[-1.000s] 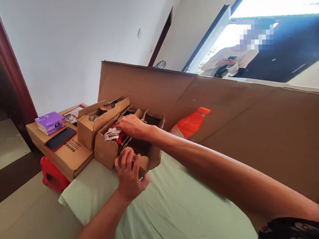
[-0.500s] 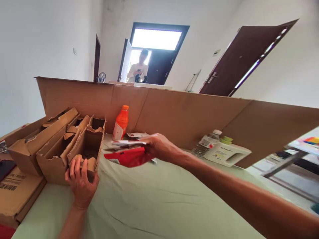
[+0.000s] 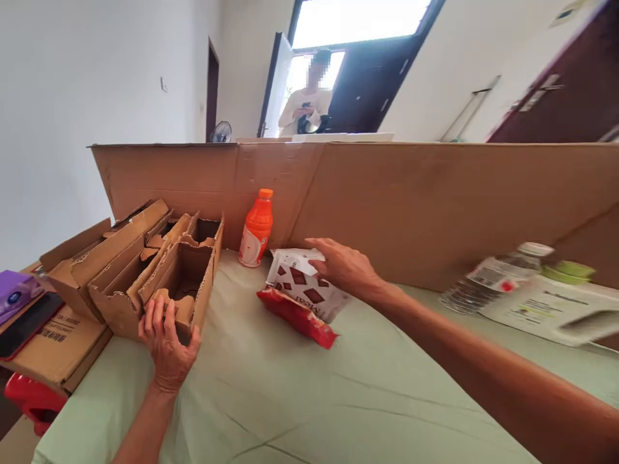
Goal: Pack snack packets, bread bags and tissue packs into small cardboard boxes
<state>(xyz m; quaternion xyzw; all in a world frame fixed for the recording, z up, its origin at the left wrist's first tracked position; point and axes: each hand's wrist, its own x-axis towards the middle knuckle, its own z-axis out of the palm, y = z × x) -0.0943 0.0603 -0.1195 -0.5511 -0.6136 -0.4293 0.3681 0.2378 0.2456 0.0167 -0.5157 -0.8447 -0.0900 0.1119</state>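
1 white pouch [image 3: 300, 280] part-hidden | right hand [image 3: 349, 267]: grip unclear | left hand [image 3: 169, 345]: grip holding carton [image 3: 186, 308]

Bare-armed on both sides, as far as visible.
Shows left hand [image 3: 169, 345] with slim fingers [image 3: 157, 316], creased over the knuckles, plus fine folds at the left wrist [image 3: 167, 385]; continues into bare left forearm [image 3: 145, 425], cropped by the bottom edge. Shows right hand [image 3: 345, 270] slightly soft in focus, then long, smooth, bare right forearm [image 3: 459, 361], widening toward the lower right. Can't make out fingernails clearly.
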